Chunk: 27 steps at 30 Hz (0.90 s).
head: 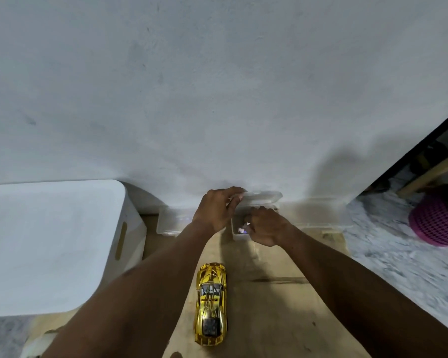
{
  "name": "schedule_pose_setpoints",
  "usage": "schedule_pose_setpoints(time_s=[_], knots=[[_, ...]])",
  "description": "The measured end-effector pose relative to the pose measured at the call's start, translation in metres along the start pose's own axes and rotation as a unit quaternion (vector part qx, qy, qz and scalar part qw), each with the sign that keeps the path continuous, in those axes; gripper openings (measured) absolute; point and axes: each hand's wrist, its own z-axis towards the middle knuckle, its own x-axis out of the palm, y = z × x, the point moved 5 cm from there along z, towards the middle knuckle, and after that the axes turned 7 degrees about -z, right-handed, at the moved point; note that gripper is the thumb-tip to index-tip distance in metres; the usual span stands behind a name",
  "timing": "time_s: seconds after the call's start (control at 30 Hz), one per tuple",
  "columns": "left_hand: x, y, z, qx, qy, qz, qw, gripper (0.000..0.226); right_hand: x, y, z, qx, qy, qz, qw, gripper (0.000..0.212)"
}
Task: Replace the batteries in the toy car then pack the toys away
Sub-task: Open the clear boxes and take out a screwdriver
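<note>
Left hand (215,209) around raised clear lid (262,198)

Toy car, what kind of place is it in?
Probably a room at home, though I can't be sure. The gold toy car sits on a wooden board by a plain white wall, with a white storage bin beside it and a pink plastic basket on the floor.

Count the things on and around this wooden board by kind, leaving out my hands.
Shiny gold toy car: 1
Clear plastic boxes: 3
White rounded plastic bin: 1
Pink woven plastic basket: 1
Total: 6
</note>
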Motion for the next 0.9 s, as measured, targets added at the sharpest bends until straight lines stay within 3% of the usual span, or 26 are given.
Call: schedule_pose_setpoints(time_s=[0.3,0.5,0.9], knots=[[0.002,0.002,0.002,-0.013,-0.020,-0.032,0.999,0.035,0.011,0.006,-0.002,-0.044,-0.065,0.048,0.996,0.064],[0.002,0.002,0.001,-0.019,-0.026,-0.048,0.998,0.029,0.012,0.006,0.002,-0.077,-0.022,0.032,0.996,0.071],[0.004,0.001,-0.002,-0.036,-0.053,-0.086,0.994,0.025,0.016,0.013,0.009,-0.106,0.056,0.007,0.993,0.047]])
